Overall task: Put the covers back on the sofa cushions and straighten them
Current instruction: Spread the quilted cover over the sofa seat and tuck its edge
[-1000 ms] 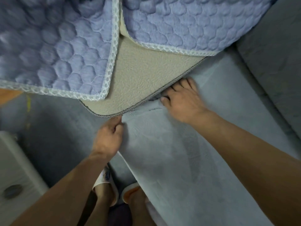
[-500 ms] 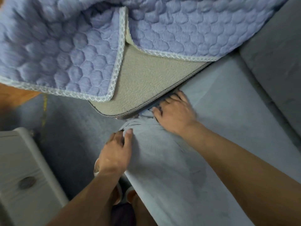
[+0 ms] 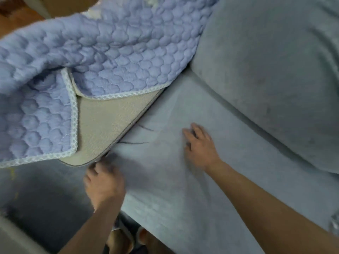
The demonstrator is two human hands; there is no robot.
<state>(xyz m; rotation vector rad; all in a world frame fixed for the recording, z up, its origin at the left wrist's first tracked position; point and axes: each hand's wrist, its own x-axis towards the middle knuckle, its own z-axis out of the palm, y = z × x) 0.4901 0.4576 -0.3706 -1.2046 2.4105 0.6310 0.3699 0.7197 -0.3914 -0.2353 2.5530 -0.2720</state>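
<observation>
The grey seat cushion (image 3: 192, 180) lay on the sofa, its cover already over it, the front corner pointing toward the person's feet. The right hand (image 3: 200, 148) rested flat on the cushion top with its fingers straight and slightly spread, gripping nothing; in my judgement it was placed there to press and smooth the cloth toward the back. The left hand (image 3: 102, 182) was at the cushion's front corner, just below the edge of the neighbouring pad. It was blurred; its fingers appeared curled at the cover's edge, but whether they pinched cloth could not be told. A hold at that corner would serve to draw the cover taut against the flat hand.

Two dark creases (image 3: 135, 143) ran across the cover near the left seam, so straightening was judged unfinished.

The cover was a soft, short-napped grey fabric, matte, showing faint stroke marks. The grey back cushion (image 3: 271, 70) was plump and rounded, of similar cloth, and sat against the seat's rear edge.

The lavender quilted mat (image 3: 119, 55) lay folded back over the adjoining seat, presumably to keep it clear of the work. It was puffed in a honeycomb pattern, bound with white mesh trim. Its beige underside (image 3: 102, 125) was pebbled, with a dark rounded border.
</observation>
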